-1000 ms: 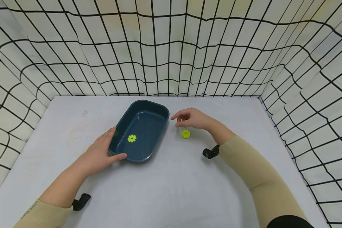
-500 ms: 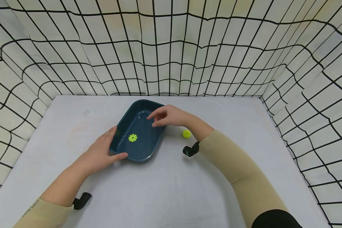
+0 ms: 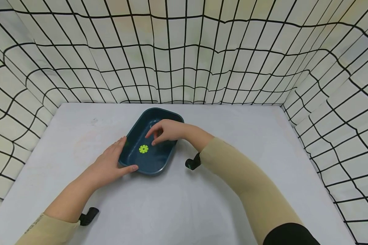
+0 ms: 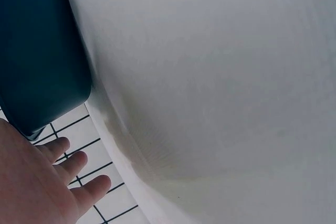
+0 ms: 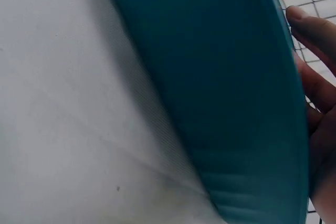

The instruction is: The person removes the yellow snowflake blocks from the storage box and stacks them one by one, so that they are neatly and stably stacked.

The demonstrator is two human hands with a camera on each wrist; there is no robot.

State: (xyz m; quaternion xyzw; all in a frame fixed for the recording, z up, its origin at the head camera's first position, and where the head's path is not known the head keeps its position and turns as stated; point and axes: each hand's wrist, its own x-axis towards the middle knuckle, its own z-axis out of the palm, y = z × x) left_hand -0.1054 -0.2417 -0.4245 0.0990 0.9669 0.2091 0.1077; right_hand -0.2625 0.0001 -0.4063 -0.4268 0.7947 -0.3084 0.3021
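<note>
In the head view a deep blue rectangular dish (image 3: 155, 161) stands at an angle on the white table. Inside it lies a yellow-green notched plastic disc (image 3: 141, 149), like a small flower. My left hand (image 3: 106, 166) rests at the dish's near left corner, thumb over the near rim, fingers extended along the left side; the left wrist view shows the fingers (image 4: 73, 166) beyond the dish wall. Over the dish's right half hovers my right hand (image 3: 170, 130), its fingers loosely bent, thumb and index finger apart, and nothing shows between them. The second yellow-green disc is hidden beneath the right forearm.
Black grid netting (image 3: 184, 69) over white sheeting rises behind and on both sides of the white tabletop (image 3: 245, 129). A small black wrist camera (image 3: 89, 216) hangs under the left sleeve, another black camera (image 3: 192, 162) under the right.
My right hand has moved left from beside the dish to above its inside. The forearm now covers the disc on the table. My left hand stays at the corner.
</note>
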